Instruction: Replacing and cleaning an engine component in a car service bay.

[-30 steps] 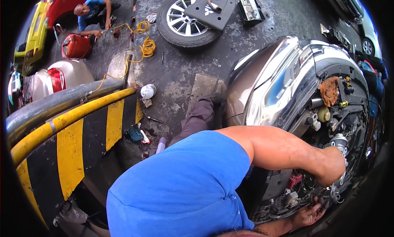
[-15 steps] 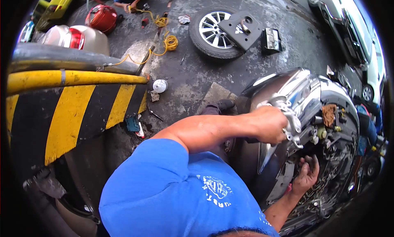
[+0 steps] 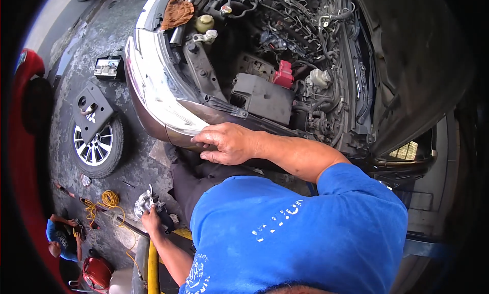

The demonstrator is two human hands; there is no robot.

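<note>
My left hand [image 3: 152,220] grips a silver cast-metal part [image 3: 144,203] out at the lower left, beside my dark trousers. My right hand [image 3: 220,143] is at the front corner of a dark car, fingers loosely bent and apart, touching or just over the edge by the headlight [image 3: 160,100]. Behind that edge lies the open engine bay, with a black plastic box [image 3: 261,98], a red terminal cover [image 3: 283,75], hoses and wiring. An orange-brown rag [image 3: 175,13] and a cream reservoir [image 3: 204,23] sit at its front.
A wheel [image 3: 92,154] with a dark panel [image 3: 92,110] on it, a metal box [image 3: 108,67] and coiled yellow hose [image 3: 109,200] lie on the floor. A coworker [image 3: 66,240] crouches by a red tank [image 3: 97,273]. A yellow rail [image 3: 153,268] runs behind me.
My left hand has carried the metal part out of the engine bay toward the floor side. My right hand has come up to the car's edge. The view has swung round toward the engine.
</note>
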